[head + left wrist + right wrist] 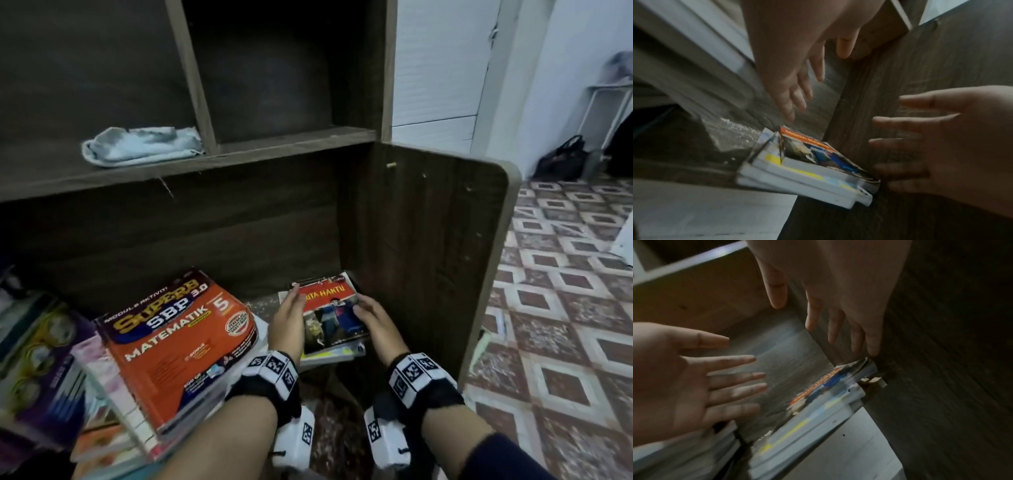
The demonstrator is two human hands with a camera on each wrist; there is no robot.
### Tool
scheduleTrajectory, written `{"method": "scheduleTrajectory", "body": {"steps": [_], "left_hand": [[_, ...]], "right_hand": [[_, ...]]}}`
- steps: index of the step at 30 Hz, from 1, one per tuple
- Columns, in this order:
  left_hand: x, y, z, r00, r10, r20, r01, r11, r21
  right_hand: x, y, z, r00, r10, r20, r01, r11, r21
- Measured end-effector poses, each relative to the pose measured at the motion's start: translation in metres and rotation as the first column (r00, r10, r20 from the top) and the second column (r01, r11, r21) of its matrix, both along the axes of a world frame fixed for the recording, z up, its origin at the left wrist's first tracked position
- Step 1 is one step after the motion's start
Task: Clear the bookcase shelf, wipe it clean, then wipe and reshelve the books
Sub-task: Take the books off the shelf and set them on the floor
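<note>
Both hands, left hand (287, 317) and right hand (373, 317), flank the small book stack (334, 318), fingers spread. It looks light but slippery; grip the long edges

Black wristbands (263, 387); white marker-coded blocks; possibly navy sleeve (507, 459), right.

This looks like a room in a home, judged by what surrounds the dark wooden bookcase (424, 219). To its right runs a patterned red-and-white tiled floor (561, 274), with a dark bag (561, 157) lying on it against the white wall (442, 61) behind. At the bookcase's foot lie school workbooks (178, 342), and a crumpled cloth (140, 145) rests on its upper shelf.
</note>
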State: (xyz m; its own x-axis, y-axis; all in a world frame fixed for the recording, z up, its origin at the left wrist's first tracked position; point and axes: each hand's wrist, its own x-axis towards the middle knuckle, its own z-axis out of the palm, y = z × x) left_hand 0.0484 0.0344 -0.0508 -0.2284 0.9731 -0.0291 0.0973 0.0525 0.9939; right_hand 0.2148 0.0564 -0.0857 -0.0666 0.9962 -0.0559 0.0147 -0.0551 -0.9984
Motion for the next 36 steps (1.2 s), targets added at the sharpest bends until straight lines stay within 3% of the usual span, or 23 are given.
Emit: {"method": "scheduleTrajectory", "body": {"steps": [5, 9, 13, 16, 24, 31, 36], "left_hand": [[0.016, 0.032, -0.041, 0.977, 0.070, -0.204, -0.095, 0.989, -0.117], [0.008, 0.054, -0.056, 0.952, 0.218, -0.217, -0.268, 0.935, -0.234], [0.006, 0.062, -0.066, 0.942, 0.169, -0.288, -0.247, 0.934, -0.259], [0.009, 0.057, -0.067, 0.941, 0.199, -0.274, -0.266, 0.935, -0.235], [0.004, 0.041, -0.066, 0.964, 0.264, -0.035, -0.264, 0.933, -0.243], [0.000, 0.031, -0.065, 0.977, 0.098, -0.188, -0.149, 0.949, -0.278], [0.002, 0.025, -0.055, 0.969, 0.051, -0.243, -0.108, 0.968, -0.227]], "right_hand": [[-0.009, 0.031, -0.030, 0.979, -0.081, 0.190, 0.095, 0.993, -0.067], [-0.016, 0.045, -0.042, 0.956, -0.115, 0.269, 0.146, 0.984, -0.099], [-0.023, 0.045, -0.048, 0.926, -0.111, 0.361, 0.158, 0.982, -0.103], [-0.027, 0.037, -0.046, 0.936, -0.115, 0.333, 0.155, 0.983, -0.095], [-0.020, 0.020, -0.050, 0.963, -0.132, 0.236, 0.178, 0.966, -0.188], [-0.015, 0.019, -0.042, 0.994, -0.014, 0.111, 0.043, 0.963, -0.268], [-0.014, 0.011, -0.040, 1.000, -0.027, 0.010, 0.029, 0.971, -0.237]]}}
